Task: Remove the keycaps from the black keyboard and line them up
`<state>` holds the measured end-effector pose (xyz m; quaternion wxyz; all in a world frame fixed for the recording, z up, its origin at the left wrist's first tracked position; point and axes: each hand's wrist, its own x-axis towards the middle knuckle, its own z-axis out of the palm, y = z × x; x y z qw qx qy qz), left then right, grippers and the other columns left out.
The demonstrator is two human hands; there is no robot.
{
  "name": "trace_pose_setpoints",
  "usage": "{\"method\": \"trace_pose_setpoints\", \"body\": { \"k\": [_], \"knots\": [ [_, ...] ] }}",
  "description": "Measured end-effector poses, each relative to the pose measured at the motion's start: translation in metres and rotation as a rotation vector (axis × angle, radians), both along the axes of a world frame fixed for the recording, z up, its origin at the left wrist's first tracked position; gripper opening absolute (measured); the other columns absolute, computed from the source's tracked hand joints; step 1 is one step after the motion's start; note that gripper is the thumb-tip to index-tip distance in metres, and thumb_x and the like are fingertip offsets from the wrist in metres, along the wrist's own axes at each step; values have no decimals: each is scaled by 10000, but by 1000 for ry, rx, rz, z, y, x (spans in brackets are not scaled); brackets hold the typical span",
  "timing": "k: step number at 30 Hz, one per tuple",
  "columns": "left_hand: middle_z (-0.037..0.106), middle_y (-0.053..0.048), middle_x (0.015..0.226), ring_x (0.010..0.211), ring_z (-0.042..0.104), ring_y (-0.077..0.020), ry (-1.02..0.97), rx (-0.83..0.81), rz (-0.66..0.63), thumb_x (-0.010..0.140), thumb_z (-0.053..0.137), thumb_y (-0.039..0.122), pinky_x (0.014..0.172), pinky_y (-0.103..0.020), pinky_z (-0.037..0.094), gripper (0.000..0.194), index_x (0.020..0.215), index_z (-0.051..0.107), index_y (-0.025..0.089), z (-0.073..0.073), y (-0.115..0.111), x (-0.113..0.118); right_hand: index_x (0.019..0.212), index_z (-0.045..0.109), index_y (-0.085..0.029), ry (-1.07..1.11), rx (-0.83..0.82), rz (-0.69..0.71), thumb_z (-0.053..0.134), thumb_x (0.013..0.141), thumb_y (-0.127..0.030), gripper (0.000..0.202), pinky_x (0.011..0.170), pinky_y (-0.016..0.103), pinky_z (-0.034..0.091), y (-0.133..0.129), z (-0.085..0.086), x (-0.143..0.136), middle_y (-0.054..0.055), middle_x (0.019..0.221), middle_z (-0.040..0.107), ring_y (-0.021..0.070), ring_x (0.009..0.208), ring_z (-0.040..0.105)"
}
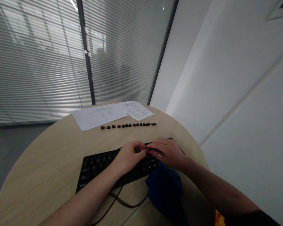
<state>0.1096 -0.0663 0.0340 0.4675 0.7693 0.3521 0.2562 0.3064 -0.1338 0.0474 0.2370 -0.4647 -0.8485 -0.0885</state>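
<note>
- Head view: round wooden table (pixel 42 166).
- Black keyboard (pixel 132 178): near half of table, many keys seated at left.
- Blue cloth (pixel 166 190): at keyboard's near edge, right of centre.
- Left hand (pixel 132 155), right hand (pixel 168 153): fingertips drawn together over keyboard's right half; cannot tell if pinching anything.
- Keycaps (pixel 130 125): over a dozen loose, rowed far of keyboard. Judged partway; key positions beneath hands hidden.

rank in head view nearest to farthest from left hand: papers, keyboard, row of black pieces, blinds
1. Keyboard, beneath the left hand
2. Row of black pieces, beyond it
3. Papers, farther across the table
4. Blinds, behind the table
</note>
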Motion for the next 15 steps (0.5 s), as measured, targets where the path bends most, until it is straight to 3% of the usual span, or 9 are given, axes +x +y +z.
{"method": "trace_pose_setpoints", "body": {
  "k": [3, 6, 10, 13, 15],
  "knots": [
    [656, -10, 695, 647, 561, -176, 72, 80, 15, 819, 584, 458, 611, -288, 381, 292, 771, 684, 187, 3, -3, -1, 1097, 740, -223, 35, -67, 13, 608, 966, -231, 186, 790, 294, 524, 5, -1, 5, 54, 981, 779, 185, 891, 704],
    [720, -45, 825, 750, 625, -213, 161, 203, 70, 883, 554, 488, 675, -314, 423, 335, 893, 732, 204, 9, -7, -3, 1111, 748, -234, 142, -137, -60, 625, 950, -234, 203, 813, 299, 522, 29, -1, 35, 48, 1002, 777, 183, 880, 701],
    [737, -96, 970, 879, 665, -270, 362, 428, 117, 954, 483, 469, 751, -364, 464, 373, 987, 751, 211, 16, -10, -6, 1083, 775, -199, 294, -272, -498, 704, 859, -192, 236, 795, 306, 512, 96, -6, 107, 67, 987, 779, 180, 775, 674],
    [731, -128, 936, 853, 671, -295, 579, 478, 87, 966, 460, 435, 739, -390, 487, 392, 901, 753, 183, 18, -6, -10, 967, 796, -149, 311, -355, -592, 712, 804, -118, 185, 761, 300, 510, 144, -17, 151, 86, 868, 776, 201, 778, 680],
    [726, -138, 923, 873, 665, -307, 659, 518, 78, 954, 486, 409, 759, -404, 504, 361, 890, 752, 174, 16, -1, -13, 944, 796, -153, 319, -406, -600, 717, 790, -115, 177, 727, 281, 507, 166, -27, 165, 63, 815, 769, 186, 747, 668]
  ]
}}
